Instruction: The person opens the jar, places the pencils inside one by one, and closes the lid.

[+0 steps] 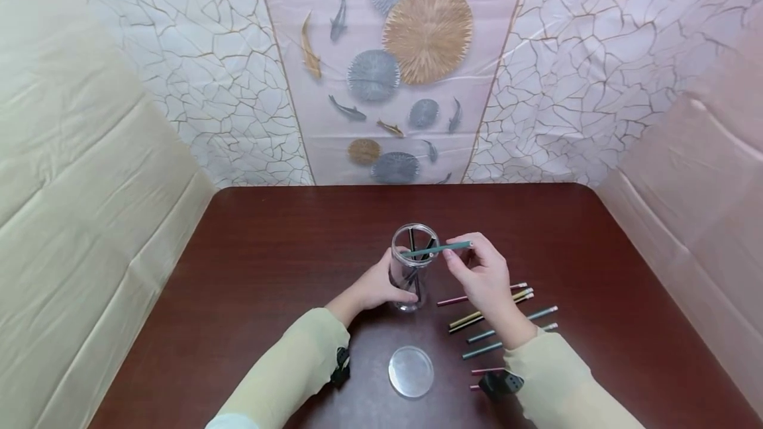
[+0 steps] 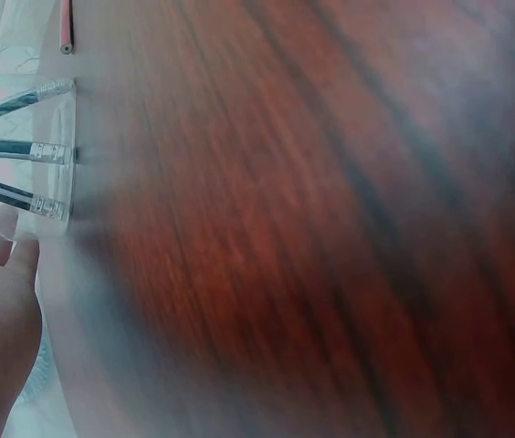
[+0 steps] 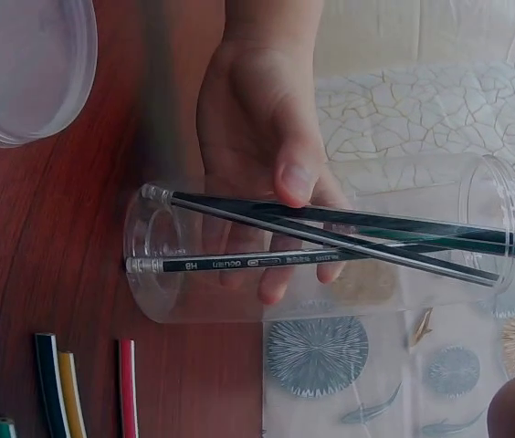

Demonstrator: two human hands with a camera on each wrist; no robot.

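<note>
A clear plastic jar [image 1: 408,296] stands upright on the table, with black pencils [image 3: 239,262] leaning inside, eraser ends down. My left hand [image 1: 381,283] grips the jar from its left side, thumb across the front and fingers behind the wall. Between thumb and fingers, my right hand [image 1: 481,277] pinches a green pencil [image 1: 450,247] near one end. That pencil lies nearly level across the jar's mouth, its far end at the left of the rim. In the left wrist view, the left hand [image 2: 2,319] shows beside the jar's base.
A round clear lid [image 1: 411,371] lies in front of the jar. Right of it, partly under the right forearm, are loose pencils: a red pencil [image 1: 452,300], a yellow pencil [image 1: 465,320], a black one beside it, green pencils [image 1: 481,351] and more red ones [image 1: 487,371].
</note>
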